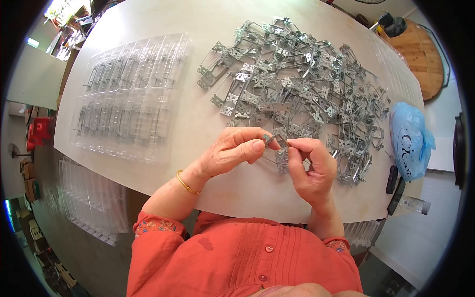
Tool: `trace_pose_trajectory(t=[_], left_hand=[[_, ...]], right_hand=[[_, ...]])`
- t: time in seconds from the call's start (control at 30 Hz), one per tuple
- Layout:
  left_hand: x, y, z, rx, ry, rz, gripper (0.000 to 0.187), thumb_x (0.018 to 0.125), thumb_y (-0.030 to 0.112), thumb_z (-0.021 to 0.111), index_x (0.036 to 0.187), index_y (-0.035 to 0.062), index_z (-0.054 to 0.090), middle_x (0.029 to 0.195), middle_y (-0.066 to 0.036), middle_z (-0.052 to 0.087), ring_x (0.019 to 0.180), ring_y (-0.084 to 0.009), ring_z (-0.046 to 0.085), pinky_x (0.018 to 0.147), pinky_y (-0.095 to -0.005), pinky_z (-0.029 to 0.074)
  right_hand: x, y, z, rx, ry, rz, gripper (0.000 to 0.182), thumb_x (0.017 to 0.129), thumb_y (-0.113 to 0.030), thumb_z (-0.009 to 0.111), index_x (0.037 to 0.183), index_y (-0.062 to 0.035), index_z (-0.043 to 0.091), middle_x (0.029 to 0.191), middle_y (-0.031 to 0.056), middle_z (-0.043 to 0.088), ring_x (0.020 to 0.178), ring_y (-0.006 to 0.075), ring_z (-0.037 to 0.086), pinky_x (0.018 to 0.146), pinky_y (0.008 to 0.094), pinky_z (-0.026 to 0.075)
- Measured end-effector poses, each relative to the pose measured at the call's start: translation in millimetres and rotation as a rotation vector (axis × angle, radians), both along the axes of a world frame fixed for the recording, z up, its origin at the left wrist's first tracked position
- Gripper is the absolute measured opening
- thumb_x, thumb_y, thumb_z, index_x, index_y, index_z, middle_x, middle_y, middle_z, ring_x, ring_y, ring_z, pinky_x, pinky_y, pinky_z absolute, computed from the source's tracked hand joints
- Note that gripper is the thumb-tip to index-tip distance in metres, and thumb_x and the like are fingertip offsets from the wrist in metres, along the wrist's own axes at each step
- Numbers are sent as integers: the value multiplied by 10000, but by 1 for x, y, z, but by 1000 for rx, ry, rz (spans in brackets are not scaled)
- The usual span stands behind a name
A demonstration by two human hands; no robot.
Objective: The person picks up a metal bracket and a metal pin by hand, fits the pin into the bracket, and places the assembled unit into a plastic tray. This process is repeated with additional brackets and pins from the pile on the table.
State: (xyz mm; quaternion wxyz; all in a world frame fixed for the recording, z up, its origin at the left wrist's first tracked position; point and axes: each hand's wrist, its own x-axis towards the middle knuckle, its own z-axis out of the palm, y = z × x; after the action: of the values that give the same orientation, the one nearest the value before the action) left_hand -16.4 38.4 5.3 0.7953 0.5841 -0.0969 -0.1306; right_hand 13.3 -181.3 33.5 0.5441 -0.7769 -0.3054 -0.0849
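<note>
My left hand [232,151] is closed, thumb and index finger pinching one side of a small metal bracket [281,140]. At the other side of that bracket are the closed fingertips of my right hand [314,168]. Fingers cover part of the piece, so its full shape is hidden. Just beyond both hands spreads a large heap of silvery metal brackets [292,81] joined with thin rods. Left of my hands lies a clear plastic tray [170,94] whose slots hold rows of similar metal parts in two banks.
A blue plastic bag [409,141] sits at the table's right edge, with a dark object [392,179] and a clear bottle [414,204] near it. More clear trays [94,200] stand low at the left. A round wooden board [420,59] is beyond the far right corner.
</note>
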Motion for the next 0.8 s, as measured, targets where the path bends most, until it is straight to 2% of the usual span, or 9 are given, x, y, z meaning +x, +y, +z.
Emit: trace_pose_trajectory(t=[0.1,0.17,0.3,0.4,0.47,0.57,0.8], left_hand=[[-1,1,7,82,-22,-32,503,1010,438,601,1154,-31,717,694,22,529,660,-70,466,600,-241,351],[-1,-2,8,250,-97,-42,464,1022,398,598,1164,-29,714,706,28,523,677,-67,464,606,-242,356],[-1,-4,0,149,-86,-25,448,1037,382,582,1161,-27,714,716,27,537,669,-70,466,602,-245,358],[-1,-5,1,39,30,-10,465,1043,399,565,1155,-27,714,723,23,550,664,-74,468,607,-250,367],[0,-3,0,11,13,1,405,1068,359,570,1142,-7,725,709,37,522,684,-67,466,650,-249,418],[0,-5,0,49,26,5,494,1050,419,542,1147,-33,718,719,13,552,682,-83,477,634,-256,382],[-1,-5,4,29,54,22,500,1054,416,532,1140,-41,715,719,8,551,671,-88,480,631,-254,379]], right_hand=[[-2,-1,1,-48,20,14,162,909,79,686,1054,16,653,830,62,720,613,82,631,552,243,497],[-3,1,0,-22,106,22,150,926,69,674,1062,15,640,852,69,734,625,81,642,568,242,509],[-2,0,2,-23,288,65,122,969,45,641,1081,10,609,903,92,765,666,78,674,614,239,539],[-4,-1,4,-17,325,40,115,961,42,652,1065,9,619,856,85,756,667,78,675,608,246,541],[-5,-1,2,-13,317,26,111,954,41,662,1052,8,622,824,75,745,658,77,669,606,245,539],[-5,-1,0,-14,275,5,111,936,39,683,1026,5,627,762,54,717,638,77,658,600,243,534],[-6,-3,-1,-57,206,-27,137,896,50,710,997,-4,634,695,28,674,621,74,652,591,238,520]])
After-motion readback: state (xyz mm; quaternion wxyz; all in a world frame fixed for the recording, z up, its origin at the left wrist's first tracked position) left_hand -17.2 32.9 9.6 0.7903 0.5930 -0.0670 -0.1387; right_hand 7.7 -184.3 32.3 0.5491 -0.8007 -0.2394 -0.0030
